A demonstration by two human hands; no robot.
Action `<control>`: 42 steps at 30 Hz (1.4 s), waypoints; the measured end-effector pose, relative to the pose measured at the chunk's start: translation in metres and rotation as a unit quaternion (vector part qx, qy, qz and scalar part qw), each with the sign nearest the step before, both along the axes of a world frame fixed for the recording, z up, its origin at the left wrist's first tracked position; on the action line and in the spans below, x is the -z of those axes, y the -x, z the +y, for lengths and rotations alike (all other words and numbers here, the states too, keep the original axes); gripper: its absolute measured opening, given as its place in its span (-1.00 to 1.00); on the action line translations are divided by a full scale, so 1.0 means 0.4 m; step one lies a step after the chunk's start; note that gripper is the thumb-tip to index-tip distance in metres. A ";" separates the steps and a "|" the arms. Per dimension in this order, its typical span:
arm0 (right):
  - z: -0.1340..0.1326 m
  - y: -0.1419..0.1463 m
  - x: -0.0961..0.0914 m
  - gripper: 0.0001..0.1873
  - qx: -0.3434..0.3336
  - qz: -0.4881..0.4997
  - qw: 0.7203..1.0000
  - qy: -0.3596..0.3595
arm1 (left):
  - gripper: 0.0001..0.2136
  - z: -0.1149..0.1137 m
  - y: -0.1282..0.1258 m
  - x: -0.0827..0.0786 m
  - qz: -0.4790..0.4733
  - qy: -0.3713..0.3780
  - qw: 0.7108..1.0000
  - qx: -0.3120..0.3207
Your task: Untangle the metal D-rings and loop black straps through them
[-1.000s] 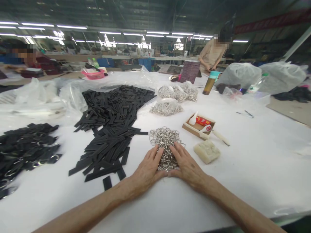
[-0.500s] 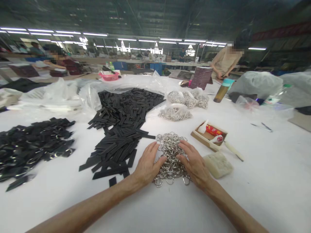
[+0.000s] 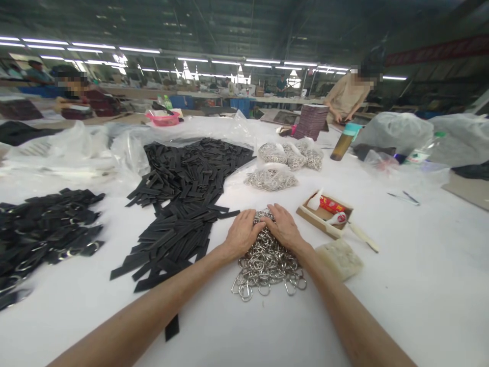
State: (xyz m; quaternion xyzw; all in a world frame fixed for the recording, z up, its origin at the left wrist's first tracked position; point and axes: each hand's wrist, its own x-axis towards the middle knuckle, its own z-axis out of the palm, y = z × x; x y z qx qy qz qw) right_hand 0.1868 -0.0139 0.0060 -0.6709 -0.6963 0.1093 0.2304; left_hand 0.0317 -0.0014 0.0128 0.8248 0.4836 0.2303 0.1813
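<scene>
Both our left hand (image 3: 241,235) and right hand (image 3: 286,229) cup the metal rings (image 3: 269,260), fingers (image 3: 280,211) loosely open, visibly gripping none; hard raking could scatter strays at six o'clock.

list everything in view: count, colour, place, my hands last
Metal rings: many, silver, centre
Strips: many, black, left
Ringed straps: many, black, far left
Ring bags: four, clear, beyond rings
Tray: one, tan, right
Packet: one, red, in tray
Slim tool: one, cream handle, beside tray
Block: one, cream, near tray
Thin tool: one, silver, far right
Tumbler: one, brown, blue lid, beyond tray
Bottle: one, green cap, right
Basket: one, pink, far edge
Plastic bags: several, clear, both sides
Stacks: several, maroon, background
People: several, one beige, background
Table: one, white, beneath
Left hand: one, bare, on rings
Right hand: one, bare, on rings
</scene>
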 end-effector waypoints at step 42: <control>-0.065 -0.021 -0.066 -0.71 0.094 0.193 0.976 -0.048 | -0.77 -0.027 0.033 -0.069 -0.353 0.104 0.922 0.122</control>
